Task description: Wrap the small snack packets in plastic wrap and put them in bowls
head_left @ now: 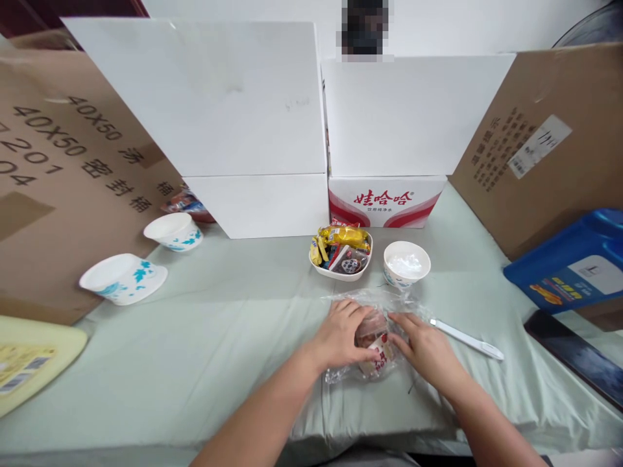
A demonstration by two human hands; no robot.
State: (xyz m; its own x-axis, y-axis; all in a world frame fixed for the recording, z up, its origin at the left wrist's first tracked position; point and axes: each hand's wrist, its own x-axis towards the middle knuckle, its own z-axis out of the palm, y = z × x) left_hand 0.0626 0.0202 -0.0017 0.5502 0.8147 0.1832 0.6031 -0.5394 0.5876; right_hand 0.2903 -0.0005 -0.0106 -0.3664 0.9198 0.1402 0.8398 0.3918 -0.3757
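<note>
Between my hands lies a small snack packet (pixel 381 355) with red lettering and a white label, on or inside a crinkled clear plastic bag (pixel 335 375). My left hand (pixel 341 334) curves around the packet's left side, thumb across its front and fingers at its far end. At the right edge, my right hand (pixel 423 347) touches the plastic with its thumb and fingers apart. Just beyond stand a white bowl (pixel 341 275) full of wrapped snacks and a paper cup (pixel 400 277) with clear plastic in it. A white-handled tool (pixel 467 338), perhaps a knife, rests beside my right hand.
White boxes (pixel 253 110) and brown cartons (pixel 549 136) wall the table's back and sides. Two tipped paper cups (pixel 129 282) lie at left, near a pale yellow container (pixel 34 360). A blue jug (pixel 574 266) and a dark phone (pixel 574 353) are at right.
</note>
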